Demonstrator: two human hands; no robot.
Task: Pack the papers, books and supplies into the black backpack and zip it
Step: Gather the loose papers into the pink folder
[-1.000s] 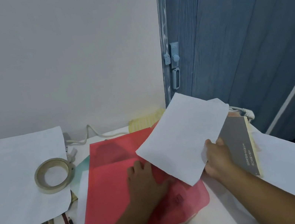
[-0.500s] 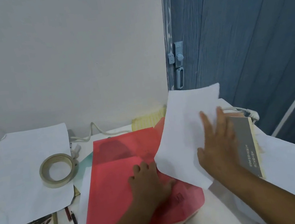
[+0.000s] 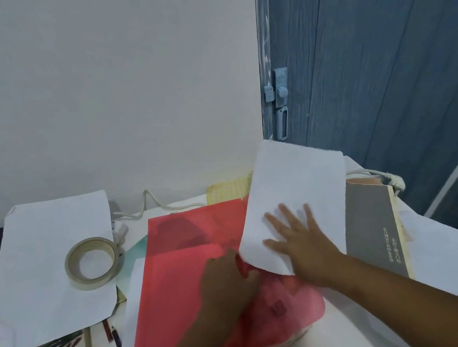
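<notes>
White sheet [image 3: 294, 192] lies tilted across the right edge of the red folder [image 3: 196, 275], its far corner lifted toward the door [image 3: 384, 56], its right edge over the grey book [image 3: 370, 228]. Right hand [image 3: 300, 243] rests flat on the sheet's near half, fingers [image 3: 288, 218] spread and straight, pressing rather than gripping; sheet sits directly under the palm. Left hand [image 3: 227, 276] rests on the red folder just left of the sheet's near corner; its fingertips go under or against the sheet's edge, and whether they pinch it cannot be told. Judged step: squaring the loose sheet onto the folder stack before packing. Risks: the sheet is held only by downward pressure, so a sideways slide of the palm could crease it or push it off the folder toward the book; the lifted far corner could fold under if pressed flat too fast; the slick folder could shift on the papers beneath it if the left hand eases. Left of the folder, a tape roll [image 3: 92, 262] sits on another white sheet [image 3: 52, 263]; pens [image 3: 112, 333] lie near the folder's left edge on the surface; a cable [image 3: 151, 204] runs along the wall beyond the folder. Black backpack not identifiable in view; nothing packed yet, as far as visible
</notes>
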